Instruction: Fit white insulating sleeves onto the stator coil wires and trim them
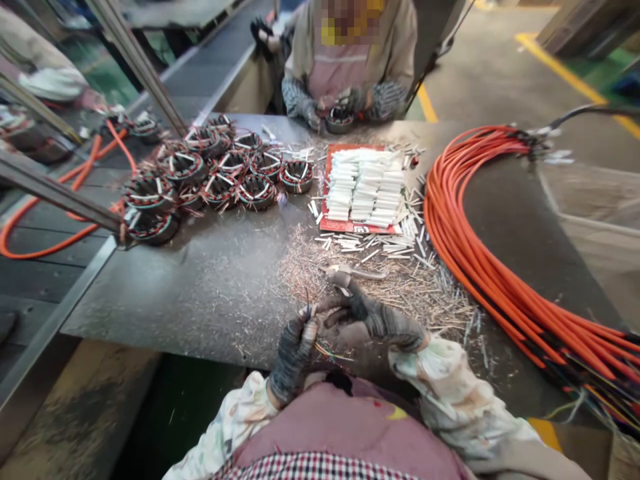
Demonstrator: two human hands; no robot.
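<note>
My left hand (295, 350), in a dark grey glove, is pinched shut on thin wires. Their dark ends poke up above the fingertips, and thin coloured wires (333, 352) trail out below, toward my apron. Just to the right is my right hand (373, 317), gloved too, its fingers spread and pointing at the left hand. Nothing shows clearly between those fingers. Right behind its raised finger lies a metal hand tool (367, 273), seemingly cutters or pliers; whether the finger touches it is hard to tell. Copper wire clippings (305, 263) litter the tabletop around both hands.
White sleeve pieces (367, 183) are heaped on a red board (327, 225), with more scattered around. Several wound stator cores (256, 190) crowd the left, beside metal posts (137, 63). An orange cable bundle (465, 243) curves along the right. Opposite, a co-worker's gloved hands (313, 115) hold another core.
</note>
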